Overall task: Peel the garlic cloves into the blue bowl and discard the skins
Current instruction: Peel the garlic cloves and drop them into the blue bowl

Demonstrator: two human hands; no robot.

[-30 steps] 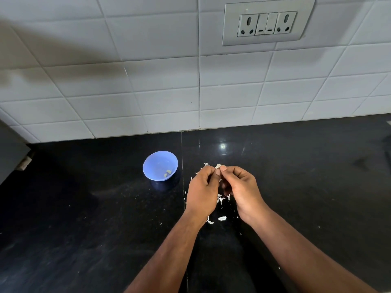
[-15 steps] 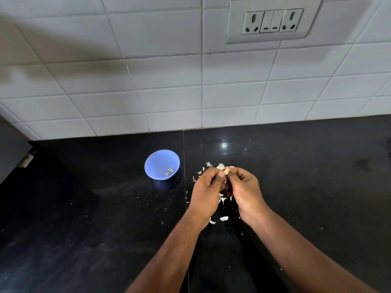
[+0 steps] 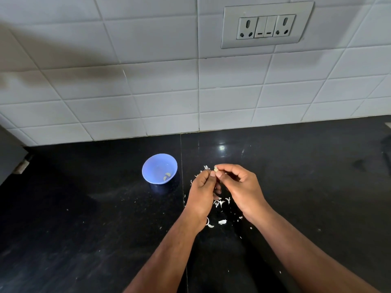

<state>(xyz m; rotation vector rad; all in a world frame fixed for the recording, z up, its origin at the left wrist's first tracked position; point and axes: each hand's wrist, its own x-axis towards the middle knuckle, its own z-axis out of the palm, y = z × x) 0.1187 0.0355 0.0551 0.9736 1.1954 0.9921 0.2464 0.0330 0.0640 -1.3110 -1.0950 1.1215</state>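
Where the white tiled wall (image 3: pixel 148 81) meets it, a polished black stone countertop (image 3: pixel 84 229) runs across the whole view, with a thin seam passing front to back just right of the blue bowl (image 3: pixel 159 168). A grey switch-and-socket plate (image 3: pixel 267 25) is set in the tiles above, and a ceiling light glints off the stone behind the hands. The bowl stands upright to the left of the hands, well clear of them, with two pale peeled cloves (image 3: pixel 166 176) lying against its near right wall. Papery white garlic skins (image 3: pixel 220 203) are scattered on the stone under and around the hands. Above that litter, the right hand (image 3: pixel 239 187) pinches a small garlic clove (image 3: pixel 216 169) between thumb and forefinger; only its pale tip shows, pointing up and away toward the wall, so its long axis cannot be judged. The left hand (image 3: pixel 203 191) is curled, its fingertips brought up against the right thumb just below the clove; whether they grip clove or skin cannot be told.
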